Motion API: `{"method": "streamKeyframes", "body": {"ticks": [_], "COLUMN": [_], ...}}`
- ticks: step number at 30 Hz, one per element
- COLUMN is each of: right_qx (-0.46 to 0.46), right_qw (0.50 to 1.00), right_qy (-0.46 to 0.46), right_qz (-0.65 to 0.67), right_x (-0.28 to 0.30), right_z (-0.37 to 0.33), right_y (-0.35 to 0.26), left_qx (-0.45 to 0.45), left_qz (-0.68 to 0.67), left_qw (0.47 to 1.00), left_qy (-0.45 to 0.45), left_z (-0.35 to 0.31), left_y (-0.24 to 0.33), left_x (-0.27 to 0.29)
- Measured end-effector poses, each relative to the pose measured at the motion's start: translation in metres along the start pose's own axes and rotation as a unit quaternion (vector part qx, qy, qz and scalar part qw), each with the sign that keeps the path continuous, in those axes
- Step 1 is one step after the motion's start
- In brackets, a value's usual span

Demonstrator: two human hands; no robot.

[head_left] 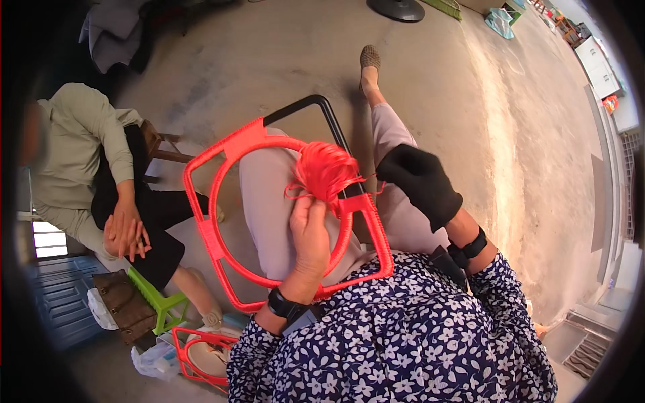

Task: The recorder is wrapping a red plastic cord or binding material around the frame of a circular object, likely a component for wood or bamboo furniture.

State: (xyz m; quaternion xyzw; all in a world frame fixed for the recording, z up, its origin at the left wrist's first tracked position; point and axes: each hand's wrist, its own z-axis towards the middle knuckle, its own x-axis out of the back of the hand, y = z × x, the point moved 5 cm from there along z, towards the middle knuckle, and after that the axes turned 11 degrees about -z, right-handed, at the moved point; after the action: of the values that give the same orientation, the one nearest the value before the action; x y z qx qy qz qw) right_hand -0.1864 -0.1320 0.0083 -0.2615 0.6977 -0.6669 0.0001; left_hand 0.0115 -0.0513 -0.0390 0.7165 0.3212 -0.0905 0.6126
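A red cord-wrapped frame [222, 248], square outside with a ring inside, is laid across the lap, its far corner still bare black metal. A bundle of red cord [326, 169] sits at the ring's right edge, directly above the tips of the left hand [310, 235]. That bare hand is pushed up through the ring from below, and its fingers [308, 209] are closed around the lower end of the bundle, where loose strands loop out to the left. The right hand [420, 183], in a black glove, is held just to the right of the bundle; a thin taut strand runs from the bundle to its fingers, which are pinched shut on it. The bundle's long axis is seen running up and away from the left fingers, roughly along the frame's right bar. The left hand is the nearer one, touching the bundle; the right is close beside it, joined only by the strand.

A second red frame [195, 356] lies on the floor at lower left, near a seated person [80, 154] with clasped hands.
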Motion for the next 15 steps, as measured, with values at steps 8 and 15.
{"method": "streamKeyframes", "body": {"ticks": [8,15], "right_qx": [0.177,0.067], "right_qw": [0.968,0.990], "right_qy": [-0.170,0.039], "right_qz": [-0.047,-0.117], "right_x": [-0.050,-0.003], "right_z": [0.004,0.023], "right_y": [0.016,0.034], "left_qx": [0.164,0.154], "left_qz": [-0.080,-0.120], "left_qw": [0.983,0.981], "left_qy": [-0.027,0.010], "left_z": [-0.002,-0.004], "left_y": [-0.008,-0.008], "left_x": [-0.013,-0.008]}}
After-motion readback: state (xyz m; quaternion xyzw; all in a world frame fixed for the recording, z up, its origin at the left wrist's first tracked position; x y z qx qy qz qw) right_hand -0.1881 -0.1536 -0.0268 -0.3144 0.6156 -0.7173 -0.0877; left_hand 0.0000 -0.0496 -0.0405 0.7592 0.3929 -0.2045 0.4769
